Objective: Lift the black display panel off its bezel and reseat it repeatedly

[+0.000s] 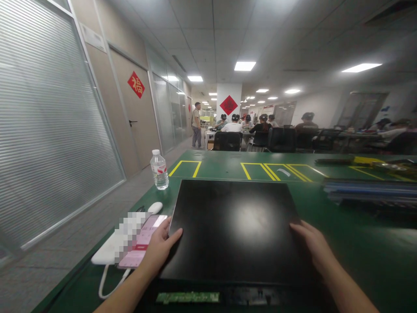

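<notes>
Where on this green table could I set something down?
Bare tabletop lies right of the right hand, nearer than the blue stack. Another patch lies beyond the black panel, between yellow tape outlines. Crowded: the left side, with phone, bottle and left hand.

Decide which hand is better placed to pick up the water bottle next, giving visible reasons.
Probably the left hand: it holds the black panel by its left edge, on the water bottle's side; the right hand holds the opposite edge, farther away.
</notes>
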Tool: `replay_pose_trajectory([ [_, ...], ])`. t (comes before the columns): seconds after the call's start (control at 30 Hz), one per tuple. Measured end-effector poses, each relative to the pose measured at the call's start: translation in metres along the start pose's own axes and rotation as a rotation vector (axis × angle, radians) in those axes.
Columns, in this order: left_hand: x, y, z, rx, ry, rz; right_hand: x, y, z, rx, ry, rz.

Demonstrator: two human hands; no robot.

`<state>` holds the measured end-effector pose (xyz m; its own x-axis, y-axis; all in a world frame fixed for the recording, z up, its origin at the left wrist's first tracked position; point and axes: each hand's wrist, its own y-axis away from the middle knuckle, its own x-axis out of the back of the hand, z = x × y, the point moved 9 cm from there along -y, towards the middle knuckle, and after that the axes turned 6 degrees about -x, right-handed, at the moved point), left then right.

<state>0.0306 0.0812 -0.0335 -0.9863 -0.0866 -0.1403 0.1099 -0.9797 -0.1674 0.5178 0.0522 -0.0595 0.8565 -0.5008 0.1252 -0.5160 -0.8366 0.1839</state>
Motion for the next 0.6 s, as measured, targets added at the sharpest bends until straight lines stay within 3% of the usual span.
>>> replay_pose_trajectory([
  [0.1,-0.001,-0.002,0.0,0.017,0.036,-0.005,-0.011,0.003,-0.004,-0.01,-0.026,-0.095],
  [0.27,-0.001,-0.008,0.004,0.012,0.047,-0.015,-0.009,0.002,-0.011,0.032,-0.02,-0.048],
  [0.43,-0.007,-0.005,0.009,0.015,0.045,-0.018,-0.009,-0.002,-0.011,-0.004,-0.059,-0.09],
  [0.6,-0.009,-0.002,0.005,0.141,0.048,-0.003,-0.002,-0.004,-0.018,-0.063,-0.052,-0.045],
])
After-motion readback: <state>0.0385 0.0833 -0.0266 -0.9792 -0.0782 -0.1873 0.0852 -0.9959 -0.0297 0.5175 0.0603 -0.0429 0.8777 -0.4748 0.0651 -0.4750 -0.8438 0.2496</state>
